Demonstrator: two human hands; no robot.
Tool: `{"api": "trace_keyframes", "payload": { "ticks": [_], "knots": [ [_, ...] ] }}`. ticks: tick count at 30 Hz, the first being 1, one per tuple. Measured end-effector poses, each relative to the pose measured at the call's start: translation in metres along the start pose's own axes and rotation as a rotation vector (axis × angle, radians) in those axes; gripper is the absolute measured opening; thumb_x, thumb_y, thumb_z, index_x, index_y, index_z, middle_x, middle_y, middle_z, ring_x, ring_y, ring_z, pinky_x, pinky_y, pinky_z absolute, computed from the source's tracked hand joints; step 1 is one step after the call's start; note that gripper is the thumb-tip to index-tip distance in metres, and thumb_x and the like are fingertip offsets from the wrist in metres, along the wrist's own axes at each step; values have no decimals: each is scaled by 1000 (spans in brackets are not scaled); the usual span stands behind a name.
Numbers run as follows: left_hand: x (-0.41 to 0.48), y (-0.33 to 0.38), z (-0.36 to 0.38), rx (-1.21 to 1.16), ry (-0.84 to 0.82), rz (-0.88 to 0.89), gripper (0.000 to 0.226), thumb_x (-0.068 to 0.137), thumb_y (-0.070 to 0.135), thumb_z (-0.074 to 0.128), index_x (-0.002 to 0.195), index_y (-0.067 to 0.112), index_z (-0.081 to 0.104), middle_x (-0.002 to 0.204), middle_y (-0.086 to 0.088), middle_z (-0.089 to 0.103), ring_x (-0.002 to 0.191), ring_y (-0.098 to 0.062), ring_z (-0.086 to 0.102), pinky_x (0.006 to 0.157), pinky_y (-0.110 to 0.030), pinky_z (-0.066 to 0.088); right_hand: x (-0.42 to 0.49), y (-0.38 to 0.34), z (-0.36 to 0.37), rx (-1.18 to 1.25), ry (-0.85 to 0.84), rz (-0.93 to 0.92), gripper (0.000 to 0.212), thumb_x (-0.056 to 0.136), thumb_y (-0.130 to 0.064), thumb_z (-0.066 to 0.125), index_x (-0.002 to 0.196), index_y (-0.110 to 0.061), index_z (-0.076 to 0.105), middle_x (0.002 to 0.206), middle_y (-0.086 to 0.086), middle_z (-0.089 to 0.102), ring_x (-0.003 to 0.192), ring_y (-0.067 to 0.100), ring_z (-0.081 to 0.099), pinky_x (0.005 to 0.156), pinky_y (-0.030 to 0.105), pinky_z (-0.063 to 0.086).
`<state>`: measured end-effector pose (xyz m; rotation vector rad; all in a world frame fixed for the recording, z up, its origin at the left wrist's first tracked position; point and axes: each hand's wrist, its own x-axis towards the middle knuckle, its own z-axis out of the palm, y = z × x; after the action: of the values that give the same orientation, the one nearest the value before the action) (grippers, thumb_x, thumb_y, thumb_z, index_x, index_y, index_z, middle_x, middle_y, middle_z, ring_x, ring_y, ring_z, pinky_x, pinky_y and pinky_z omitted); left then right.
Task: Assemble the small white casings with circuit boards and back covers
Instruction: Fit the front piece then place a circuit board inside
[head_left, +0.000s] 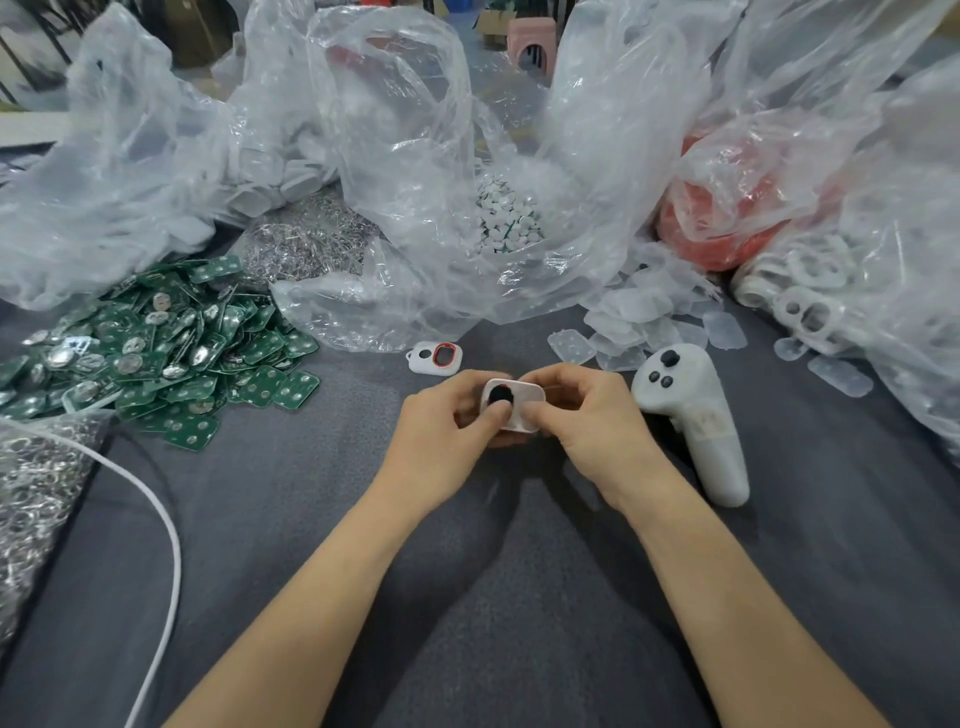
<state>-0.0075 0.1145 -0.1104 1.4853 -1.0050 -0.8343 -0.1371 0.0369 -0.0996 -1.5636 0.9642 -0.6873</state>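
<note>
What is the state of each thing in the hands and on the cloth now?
white casing, held between both hands, black part in its opening
left hand, grips the casing, thumb at the black part
right hand, grips the casing's other end
second casing, lying on the cloth, red ring in it, untouched
circuit boards, loose heap
translucent covers, scattered beside a bag
controller, lying untouched

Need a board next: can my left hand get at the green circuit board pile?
Probably yes: the circuit board pile lies uncovered just left of the left hand, though that hand holds the white casing.
</note>
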Motion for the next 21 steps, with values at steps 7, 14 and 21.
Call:
{"api": "trace_keyframes", "payload": {
  "ticks": [7, 14, 21],
  "knots": [
    [0, -4, 6, 90, 64, -56, 21, 89, -4, 57, 87, 13, 70, 78, -7, 75, 77, -21, 73, 76, -38, 60, -4, 1, 9, -216, 138, -29, 18, 76, -9, 66, 70, -26, 66, 65, -10, 66, 60, -5, 59, 56, 9, 43],
    [-2, -1, 5, 121, 109, -54, 26, 90, -4, 55, 96, 18, 68, 89, -3, 75, 73, -17, 73, 73, -39, 61, -5, -2, 11, -256, 113, -28, 15, 77, -7, 66, 80, -22, 65, 67, -11, 65, 63, -6, 59, 55, 4, 40],
    [-2, 2, -7, 677, -52, 154, 58, 74, 27, 80, 127, 20, 58, 104, 9, 54, 76, -5, 51, 75, -14, 37, 3, -8, -2, -270, -3, 123, 16, 72, -4, 72, 79, -17, 66, 75, 5, 69, 63, 14, 61, 69, 33, 56]
  ]
}}
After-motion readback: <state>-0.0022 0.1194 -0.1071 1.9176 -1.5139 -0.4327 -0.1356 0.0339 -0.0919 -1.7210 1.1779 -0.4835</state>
